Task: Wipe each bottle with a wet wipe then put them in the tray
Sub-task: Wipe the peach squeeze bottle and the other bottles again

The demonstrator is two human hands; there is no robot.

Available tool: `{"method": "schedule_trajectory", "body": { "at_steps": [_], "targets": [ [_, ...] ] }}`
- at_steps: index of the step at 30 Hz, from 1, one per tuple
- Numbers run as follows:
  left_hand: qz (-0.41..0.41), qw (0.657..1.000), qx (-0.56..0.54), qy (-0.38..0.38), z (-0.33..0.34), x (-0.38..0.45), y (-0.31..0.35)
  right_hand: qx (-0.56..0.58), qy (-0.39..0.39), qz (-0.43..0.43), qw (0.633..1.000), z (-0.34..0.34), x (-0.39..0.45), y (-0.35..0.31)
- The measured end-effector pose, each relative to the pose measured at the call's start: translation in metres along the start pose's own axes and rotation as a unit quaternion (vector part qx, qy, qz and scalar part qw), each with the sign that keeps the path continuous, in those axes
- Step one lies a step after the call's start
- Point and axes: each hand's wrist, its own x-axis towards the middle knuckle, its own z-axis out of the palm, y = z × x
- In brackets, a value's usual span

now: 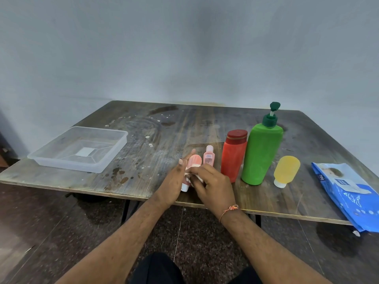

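Wiping underway | left hand steadies pink tube for cleaning | right hand pinches wet wipe against it | tray left of tube, holding nothing.

Both hands on pink tube

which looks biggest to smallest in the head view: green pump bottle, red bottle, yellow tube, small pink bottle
1. green pump bottle, clearly the tallest and widest.
2. red bottle.
3. yellow tube.
4. small pink bottle, partly hidden by the right hand, but plainly slimmer.
All stand at a similar distance from the camera, so the order seems reliable.
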Motion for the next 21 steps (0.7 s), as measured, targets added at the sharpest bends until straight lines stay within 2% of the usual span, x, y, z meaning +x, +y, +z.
{"method": "schedule_trajectory", "body": {
  "at_steps": [3, 6, 11, 15, 21],
  "targets": [
    [-0.015, 1.000, -0.009, 0.011, -0.002, 0.001, -0.002, -0.008, -0.088, -0.035, 0.995, -0.001, -0.001, -0.001],
    [-0.010, 1.000, 0.001, 0.008, -0.002, 0.000, -0.001, -0.035, -0.108, -0.057, 0.992, -0.001, -0.002, -0.001],
    [0.048, 0.998, 0.049, 0.007, 0.005, -0.003, 0.000, -0.037, -0.038, -0.051, 0.997, -0.004, -0.004, -0.005],
    [0.079, 0.994, 0.069, 0.012, 0.010, -0.005, -0.003, -0.025, 0.026, -0.013, 0.999, -0.003, -0.003, -0.002],
    [0.089, 0.989, 0.116, 0.030, 0.013, -0.003, -0.004, 0.017, 0.110, 0.036, 0.993, -0.005, -0.001, -0.001]
  ]
}}
